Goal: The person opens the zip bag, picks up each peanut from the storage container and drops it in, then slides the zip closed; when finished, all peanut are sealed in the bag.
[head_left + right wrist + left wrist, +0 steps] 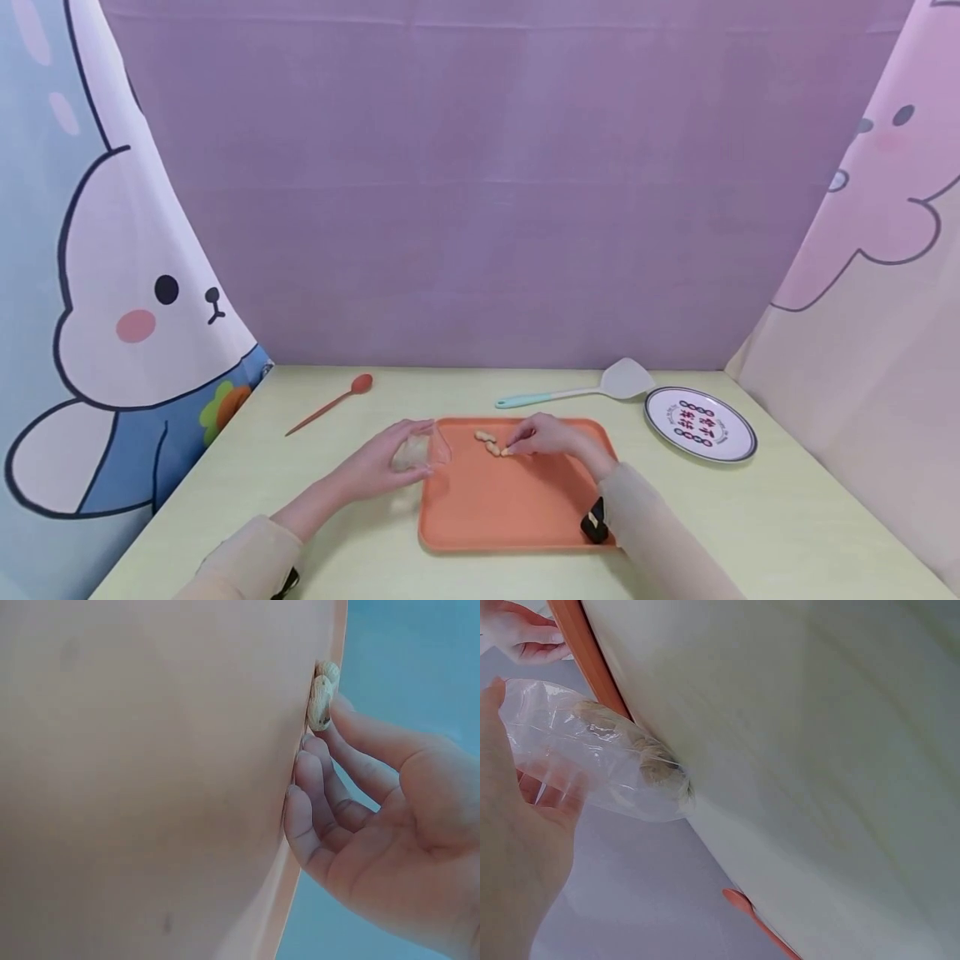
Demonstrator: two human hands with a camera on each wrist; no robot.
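My left hand (378,461) holds a clear plastic bag (562,727) by its open end, at the left edge of the orange tray (510,508). Several peanuts (656,761) show through the far end of the bag. Over the tray, my right hand (543,436) has its thumb and index finger pinching a peanut (506,452); its other fingertips come down at the tray surface in the right wrist view. Two more peanuts (485,436) lie on the tray just left of those fingertips.
A red spoon (362,383) lies at the back left of the table. Behind the tray is a spatula (626,379) with a mint handle, its white blade close to a white plate (667,417) with red lettering. A purple curtain (480,192) closes off the back.
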